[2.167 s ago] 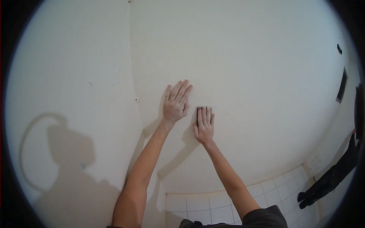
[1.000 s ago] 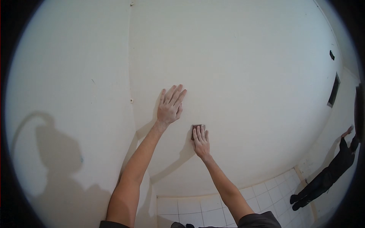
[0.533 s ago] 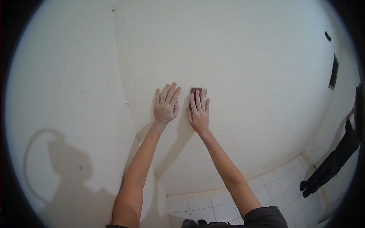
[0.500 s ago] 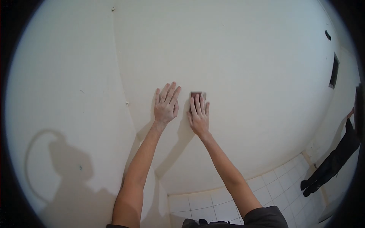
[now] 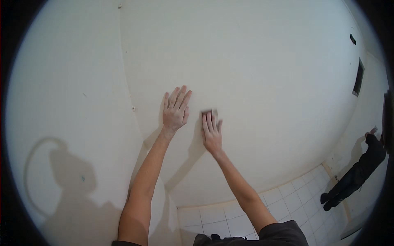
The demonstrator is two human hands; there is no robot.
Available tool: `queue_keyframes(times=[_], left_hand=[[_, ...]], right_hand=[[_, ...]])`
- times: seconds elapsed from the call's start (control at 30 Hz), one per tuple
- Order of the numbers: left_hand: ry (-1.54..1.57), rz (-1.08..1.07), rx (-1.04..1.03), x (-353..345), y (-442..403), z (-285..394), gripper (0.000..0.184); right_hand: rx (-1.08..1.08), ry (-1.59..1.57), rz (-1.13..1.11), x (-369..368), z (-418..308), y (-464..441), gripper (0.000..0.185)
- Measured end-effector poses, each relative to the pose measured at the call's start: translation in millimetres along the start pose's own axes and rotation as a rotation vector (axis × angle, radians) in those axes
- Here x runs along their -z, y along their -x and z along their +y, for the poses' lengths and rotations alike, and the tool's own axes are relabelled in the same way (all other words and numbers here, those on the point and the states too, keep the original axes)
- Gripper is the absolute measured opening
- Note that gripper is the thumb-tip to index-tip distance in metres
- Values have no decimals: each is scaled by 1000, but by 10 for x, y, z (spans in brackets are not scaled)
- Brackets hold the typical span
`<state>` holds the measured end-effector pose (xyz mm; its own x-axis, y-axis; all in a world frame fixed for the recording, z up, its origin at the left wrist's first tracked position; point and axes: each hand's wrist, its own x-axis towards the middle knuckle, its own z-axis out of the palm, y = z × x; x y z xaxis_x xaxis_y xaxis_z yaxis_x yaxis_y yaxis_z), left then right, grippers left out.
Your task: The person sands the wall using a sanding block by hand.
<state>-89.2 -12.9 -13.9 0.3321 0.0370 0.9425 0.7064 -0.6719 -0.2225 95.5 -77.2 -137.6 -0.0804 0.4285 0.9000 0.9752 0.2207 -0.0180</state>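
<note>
My left hand (image 5: 174, 115) lies flat on the pale wall (image 5: 262, 90), fingers stretched upward, with nothing in it. To its right and slightly lower, my right hand (image 5: 212, 137) presses a small brownish piece of sandpaper (image 5: 208, 111) against the same wall. Its fingers lie over most of the sandpaper, so only the top and a pale right edge show. Both arms reach up from the bottom of the view. Slight blur softens the right fingers.
A wall corner runs down left of my left hand, and the side wall (image 5: 69, 98) carries my shadow. White floor tiles (image 5: 236, 210) lie below. At far right another person (image 5: 361, 168) in dark clothes stands near a wall with a dark opening (image 5: 358, 78).
My right hand has slid down the wall with the sandpaper. My left hand stays on the wall, with the whole view shifted slightly. The other person's raised hand shows more.
</note>
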Motion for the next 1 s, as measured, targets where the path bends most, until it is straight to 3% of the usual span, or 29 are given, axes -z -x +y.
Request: queue_keyframes(times=[0.2, 0.33, 0.57, 0.7, 1.0], left_hand=[[-10, 5, -2, -37, 8, -22, 64], [-10, 1, -1, -14, 10, -15, 64], [8, -5, -19, -28, 16, -31, 64], [1, -5, -22, -22, 33, -17, 64], [-19, -2, -4, -63, 24, -23, 63]], right_hand=[[-10, -1, 202, 399, -121, -1135, 65], [-13, 31, 124, 192, -41, -766, 66], [-72, -11, -159, -347, 47, 833, 74], [-99, -24, -186, -420, 19, 1040, 76], [-50, 17, 61, 361, -175, -932, 72]])
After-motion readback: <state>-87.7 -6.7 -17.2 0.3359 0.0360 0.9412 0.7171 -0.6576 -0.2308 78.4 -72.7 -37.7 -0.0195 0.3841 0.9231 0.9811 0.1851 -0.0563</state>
